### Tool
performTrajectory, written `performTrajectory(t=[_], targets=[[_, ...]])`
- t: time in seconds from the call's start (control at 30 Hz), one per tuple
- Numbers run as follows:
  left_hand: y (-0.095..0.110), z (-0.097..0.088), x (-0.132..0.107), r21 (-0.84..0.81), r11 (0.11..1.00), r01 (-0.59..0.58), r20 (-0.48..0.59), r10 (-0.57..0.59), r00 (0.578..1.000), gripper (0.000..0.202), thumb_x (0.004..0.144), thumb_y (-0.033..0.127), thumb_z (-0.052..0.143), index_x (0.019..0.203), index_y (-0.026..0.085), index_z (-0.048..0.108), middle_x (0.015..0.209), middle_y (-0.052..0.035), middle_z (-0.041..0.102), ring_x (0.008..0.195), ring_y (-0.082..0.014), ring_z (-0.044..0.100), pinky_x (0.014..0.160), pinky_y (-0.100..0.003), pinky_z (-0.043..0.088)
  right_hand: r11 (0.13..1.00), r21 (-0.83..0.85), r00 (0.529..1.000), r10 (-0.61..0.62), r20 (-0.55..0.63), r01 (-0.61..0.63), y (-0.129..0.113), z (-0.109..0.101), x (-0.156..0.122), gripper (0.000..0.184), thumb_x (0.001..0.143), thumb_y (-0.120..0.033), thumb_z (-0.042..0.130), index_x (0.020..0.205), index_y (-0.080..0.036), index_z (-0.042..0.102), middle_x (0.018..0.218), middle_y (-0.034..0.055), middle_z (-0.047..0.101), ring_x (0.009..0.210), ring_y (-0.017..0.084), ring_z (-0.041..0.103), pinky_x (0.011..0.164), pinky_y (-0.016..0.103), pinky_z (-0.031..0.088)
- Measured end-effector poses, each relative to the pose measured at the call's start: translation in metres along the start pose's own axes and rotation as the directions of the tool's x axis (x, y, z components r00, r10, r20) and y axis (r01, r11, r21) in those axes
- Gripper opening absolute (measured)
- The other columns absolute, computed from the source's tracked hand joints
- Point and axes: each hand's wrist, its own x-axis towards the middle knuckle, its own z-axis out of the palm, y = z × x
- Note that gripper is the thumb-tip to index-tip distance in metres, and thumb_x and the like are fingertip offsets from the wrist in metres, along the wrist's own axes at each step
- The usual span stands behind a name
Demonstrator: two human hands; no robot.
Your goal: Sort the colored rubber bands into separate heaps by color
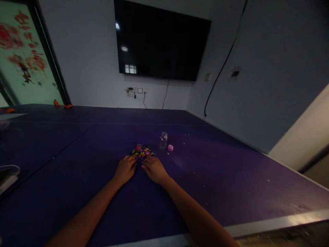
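I cannot tell whether either hand pinches anything. My left hand [125,168] and right hand [154,168] lie knuckles-up on the table [218,178], fingers curled, tips at the near edge of the colourful pile [142,151]. Both forearms reach forward. Beyond the right hand stand a jar [163,140] and a pink lid [170,148].

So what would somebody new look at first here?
The bright heap of tiny multicoloured bits pops out in the middle of the dark purple-blue table, with the left hand and right hand at its near edge. Just right of it sit a small clear jar and a pink round lid. A big black flat screen hangs on the wall behind.
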Motion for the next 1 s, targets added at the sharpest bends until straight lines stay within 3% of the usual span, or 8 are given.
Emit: performTrajectory(t=[0.07,0.2,0.4,0.5,0.67,0.83,1.0], targets=[[-0.002,0.003,0.0,0.003,1.0,-0.008,0.012,0.008,1.0,0.023,0.086,0.016,0.049,0.102,0.018,0.066,0.105,-0.009,0.067,0.1,-0.0245,0.057,0.085,-0.04,0.046,0.999,0.004,0.999,-0.037,0.018,0.037,-0.001,0.002,0.0,0.026,0.094,-0.03,0.045,0.107,-0.02,0.065,0.11,0.0069,0.065,0.112,0.02,0.051,0.096,0.035,0.036],[-0.005,0.007,0.0,-0.015,1.0,-0.018,-0.012,0.018,1.0,0.028,0.086,0.015,0.048,0.109,0.018,0.064,0.113,-0.0097,0.065,0.107,-0.0243,0.055,0.092,-0.043,0.044,1.0,-0.028,1.0,0.009,0.008,-0.009,0.0,0.004,-0.001,0.029,0.094,-0.032,0.045,0.113,-0.019,0.063,0.119,0.0089,0.062,0.119,0.022,0.047,0.098,0.037,0.034],[-0.003,0.002,0.001,-0.082,0.995,-0.053,-0.089,0.046,0.995,0.024,0.087,0.015,0.047,0.094,0.018,0.069,0.093,-0.008,0.068,0.091,-0.022,0.06,0.084,-0.039,0.048,0.984,-0.04,0.984,0.175,-0.024,-0.176,0.003,-0.01,-0.002,0.032,0.097,-0.03,0.037,0.098,-0.019,0.067,0.1,0.0077,0.067,0.1,0.02,0.057,0.088,0.032,0.039],[0.001,-0.001,0.0,-0.108,0.987,-0.116,-0.059,0.11,0.992,0.025,0.088,0.015,0.045,0.095,0.018,0.069,0.093,-0.0078,0.068,0.092,-0.0219,0.059,0.084,-0.039,0.048,0.966,-0.065,0.968,0.248,-0.031,-0.25,0.004,-0.013,-0.003,0.034,0.097,-0.03,0.036,0.091,-0.019,0.068,0.093,0.0072,0.068,0.094,0.02,0.058,0.084,0.031,0.04],[0.003,0.003,-0.002,-0.081,0.97,-0.23,0.024,0.233,0.972,0.028,0.087,0.018,0.048,0.11,0.019,0.064,0.114,-0.009,0.062,0.113,-0.0239,0.05,0.097,-0.042,0.042,0.967,-0.056,0.968,0.251,0.009,-0.25,0.008,-0.006,-0.003,0.031,0.096,-0.03,0.039,0.096,-0.019,0.068,0.1,0.0077,0.067,0.099,0.02,0.057,0.088,0.031,0.039],[-0.003,0.012,-0.004,-0.024,0.982,-0.189,0.11,0.191,0.975,0.034,0.09,0.026,0.047,0.122,0.02,0.057,0.126,-0.0093,0.056,0.123,-0.0266,0.042,0.101,-0.048,0.038,0.974,-0.031,0.974,0.227,0.026,-0.226,0.011,-0.001,-0.003,0.029,0.094,-0.032,0.043,0.109,-0.021,0.065,0.116,0.0079,0.063,0.111,0.021,0.053,0.094,0.034,0.037],[-0.006,0.014,-0.004,-0.019,0.988,-0.155,0.146,0.156,0.977,0.038,0.092,0.03,0.043,0.127,0.02,0.052,0.131,-0.0096,0.053,0.127,-0.027,0.039,0.103,-0.048,0.036,0.974,-0.024,0.975,0.224,0.001,-0.224,0.01,-0.002,-0.003,0.03,0.094,-0.031,0.043,0.114,-0.021,0.062,0.119,0.0077,0.061,0.113,0.022,0.051,0.095,0.036,0.038]])
